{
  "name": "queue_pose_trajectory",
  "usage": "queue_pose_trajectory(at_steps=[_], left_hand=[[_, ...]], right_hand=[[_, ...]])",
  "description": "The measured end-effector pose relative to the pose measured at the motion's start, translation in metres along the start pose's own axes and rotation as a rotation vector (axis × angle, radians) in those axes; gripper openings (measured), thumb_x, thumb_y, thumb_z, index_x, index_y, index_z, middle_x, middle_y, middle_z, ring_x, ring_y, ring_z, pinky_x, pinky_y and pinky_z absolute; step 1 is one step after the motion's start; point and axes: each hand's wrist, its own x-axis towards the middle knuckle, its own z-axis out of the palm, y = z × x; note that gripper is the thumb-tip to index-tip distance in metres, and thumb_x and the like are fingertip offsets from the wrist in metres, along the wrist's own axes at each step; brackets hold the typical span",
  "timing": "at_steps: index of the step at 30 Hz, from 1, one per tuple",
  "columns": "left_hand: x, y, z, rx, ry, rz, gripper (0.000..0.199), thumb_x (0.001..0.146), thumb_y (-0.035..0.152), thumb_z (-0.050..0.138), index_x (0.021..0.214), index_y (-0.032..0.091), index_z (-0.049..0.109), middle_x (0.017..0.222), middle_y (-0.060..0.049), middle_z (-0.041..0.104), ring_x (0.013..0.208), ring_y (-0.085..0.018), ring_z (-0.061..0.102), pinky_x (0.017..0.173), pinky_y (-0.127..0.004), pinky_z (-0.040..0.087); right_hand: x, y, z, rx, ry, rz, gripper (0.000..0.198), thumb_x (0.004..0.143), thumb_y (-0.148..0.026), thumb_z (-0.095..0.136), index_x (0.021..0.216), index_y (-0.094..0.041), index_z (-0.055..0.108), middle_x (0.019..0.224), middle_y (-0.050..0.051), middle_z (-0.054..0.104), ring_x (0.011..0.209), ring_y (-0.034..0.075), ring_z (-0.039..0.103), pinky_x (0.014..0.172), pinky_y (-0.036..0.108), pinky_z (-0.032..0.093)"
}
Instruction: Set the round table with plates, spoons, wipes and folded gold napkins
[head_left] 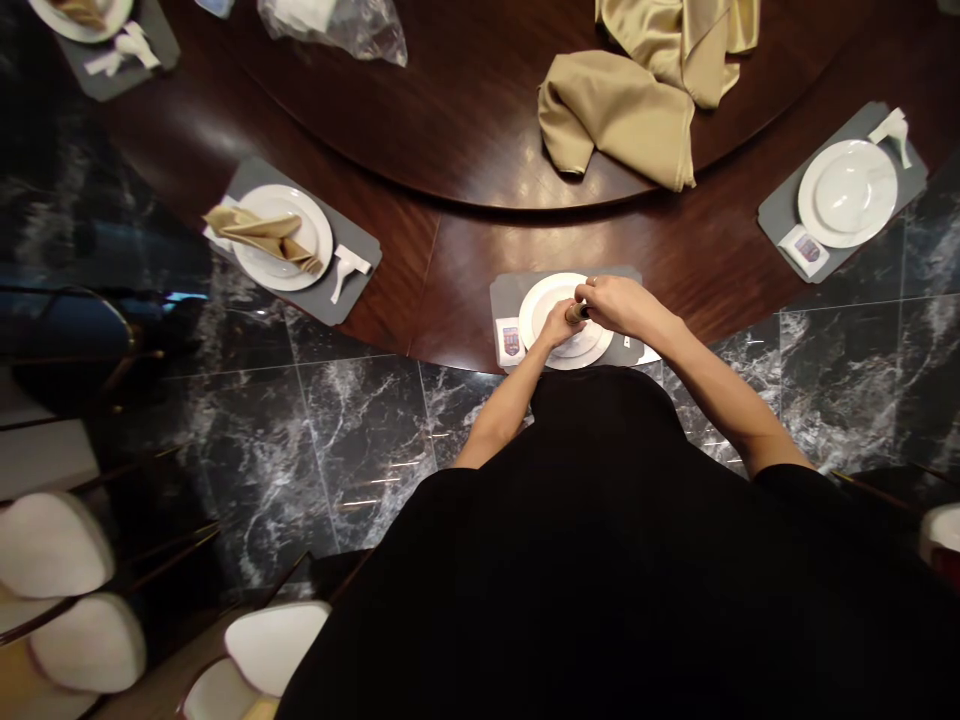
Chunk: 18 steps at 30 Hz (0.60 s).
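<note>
We hold the gold-brown roll [576,313] in our left hand [558,326], above the plate [538,297]; our right hand [611,303] curls beside it, grip indiscernible. Table edge [450,364]: near. Tabletop [454,290] extends leftward.

Just right of the frame's centre, the left hand [557,327] and right hand [616,304] nearly meet, fingers [584,292] curled, bare forearms [504,415] angling up from below.

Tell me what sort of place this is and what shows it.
Probably a restaurant or banquet dining room: a large wooden table, white plates on matching grey mats, and gold cloths.
</note>
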Motion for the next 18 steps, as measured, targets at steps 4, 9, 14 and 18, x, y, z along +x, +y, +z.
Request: queue_pose_trajectory(at_steps=[4, 9, 14, 18], left_hand=[[0.006, -0.009, 0.007, -0.008, -0.044, -0.057, 0.025, 0.082, 0.014, 0.078, 0.107, 0.01, 0.076, 0.11, -0.015, 0.081, 0.099, -0.028, 0.068, 0.093, -0.037, 0.055], [0.013, -0.016, 0.018, -0.033, 0.017, -0.136, 0.019, 0.082, 0.013, 0.081, 0.1, 0.008, 0.076, 0.1, -0.017, 0.084, 0.101, -0.03, 0.071, 0.089, -0.036, 0.056], [0.016, -0.021, 0.026, 0.042, 0.035, -0.146, 0.024, 0.083, 0.014, 0.084, 0.105, 0.009, 0.076, 0.107, -0.019, 0.084, 0.107, -0.035, 0.075, 0.095, -0.041, 0.059], [0.015, -0.037, 0.029, 0.003, 0.044, 0.005, 0.038, 0.084, 0.015, 0.086, 0.12, 0.011, 0.073, 0.124, -0.021, 0.08, 0.117, -0.036, 0.074, 0.106, -0.046, 0.06]], right_hand=[[0.013, -0.005, 0.005, -0.042, -0.04, 0.018, 0.029, 0.099, -0.015, 0.064, 0.12, -0.01, 0.084, 0.116, 0.024, 0.079, 0.093, 0.031, 0.074, 0.077, 0.038, 0.042], [0.023, -0.011, 0.005, -0.023, -0.015, -0.003, 0.023, 0.099, -0.018, 0.069, 0.11, -0.008, 0.087, 0.111, 0.025, 0.081, 0.094, 0.032, 0.075, 0.079, 0.038, 0.043], [0.023, -0.012, 0.001, -0.029, -0.012, 0.056, 0.033, 0.102, -0.021, 0.062, 0.121, -0.009, 0.085, 0.118, 0.023, 0.082, 0.1, 0.033, 0.075, 0.08, 0.037, 0.045], [0.019, -0.007, -0.001, -0.011, -0.007, 0.069, 0.036, 0.104, -0.028, 0.061, 0.128, -0.012, 0.083, 0.121, 0.021, 0.082, 0.101, 0.032, 0.075, 0.08, 0.036, 0.044]])
